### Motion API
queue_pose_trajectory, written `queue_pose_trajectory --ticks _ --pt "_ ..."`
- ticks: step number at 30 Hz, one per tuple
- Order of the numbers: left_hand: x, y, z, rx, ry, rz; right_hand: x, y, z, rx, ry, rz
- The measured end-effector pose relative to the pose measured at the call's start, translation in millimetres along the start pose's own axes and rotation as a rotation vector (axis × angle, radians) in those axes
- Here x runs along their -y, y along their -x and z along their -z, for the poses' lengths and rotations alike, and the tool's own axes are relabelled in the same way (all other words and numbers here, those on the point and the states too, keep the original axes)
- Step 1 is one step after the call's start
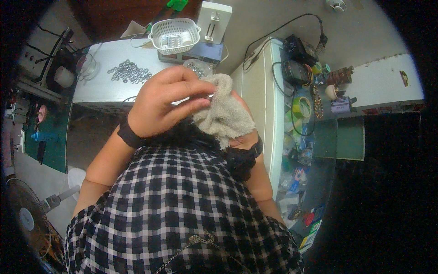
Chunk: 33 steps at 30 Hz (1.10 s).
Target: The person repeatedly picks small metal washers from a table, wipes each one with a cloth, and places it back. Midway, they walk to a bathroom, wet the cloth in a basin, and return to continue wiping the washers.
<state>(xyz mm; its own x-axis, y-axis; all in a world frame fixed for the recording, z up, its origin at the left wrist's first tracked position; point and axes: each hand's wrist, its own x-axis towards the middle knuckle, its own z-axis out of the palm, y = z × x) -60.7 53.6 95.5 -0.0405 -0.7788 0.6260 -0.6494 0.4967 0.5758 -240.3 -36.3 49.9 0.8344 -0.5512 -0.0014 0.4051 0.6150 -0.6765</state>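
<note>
Head view: cloth (224,112) slants down-right, directly right of your left hand (164,97) pinching its edge, overlapping your nearer right hand (245,140), grip hidden, can't tell.

Your left hand (166,98) pinches a cloth (226,112) partly covering your right hand (245,139); metal rings (130,72) lie toward the table's (102,89) left edge.

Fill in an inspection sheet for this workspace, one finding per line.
Surface: pale bench, with small metal rings spread on it.
Job's things: beige cloth at the hands.
Clutter: white basket; clear bag of metal parts; tape roll at right.
Hands: left hand pinches the cloth; right hand mostly hidden behind it, grip unclear.
Cables: black cable arching at upper right.
Surroundings: fan at lower left.
</note>
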Motion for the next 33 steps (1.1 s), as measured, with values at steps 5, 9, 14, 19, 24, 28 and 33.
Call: queue_pose_trajectory --ticks 5,9,14,19,24,28,33 --pt "-0.4 0.8 1.9 -0.113 -0.094 -0.033 -5.3 -4.0 -0.6 -0.064 -0.087 -0.007" --pt "-2.5 2.7 4.7 -0.108 -0.083 0.01 -3.1 -7.1 -3.2 -0.063 -0.15 -0.041" --pt "-1.6 2.6 5.0 -0.145 -0.086 -0.008 -3.3 -7.4 -6.1 -0.031 -0.039 0.005" --pt "1.2 0.7 7.0 -0.137 -0.079 -0.05 -1.2 -10.6 -8.7 -0.086 0.079 0.035" --pt "2.3 -0.2 8.7 -0.088 -0.079 -0.064 5.5 -10.5 -10.4 -0.091 0.24 0.029" --pt "4.7 -0.4 9.5 -0.005 0.005 -0.066 5.8 -10.0 -11.9 -0.04 0.593 0.071" --pt "26.6 4.7 6.2 0.037 0.185 0.018 9.2 -8.1 -1.8 -0.093 0.381 0.005"
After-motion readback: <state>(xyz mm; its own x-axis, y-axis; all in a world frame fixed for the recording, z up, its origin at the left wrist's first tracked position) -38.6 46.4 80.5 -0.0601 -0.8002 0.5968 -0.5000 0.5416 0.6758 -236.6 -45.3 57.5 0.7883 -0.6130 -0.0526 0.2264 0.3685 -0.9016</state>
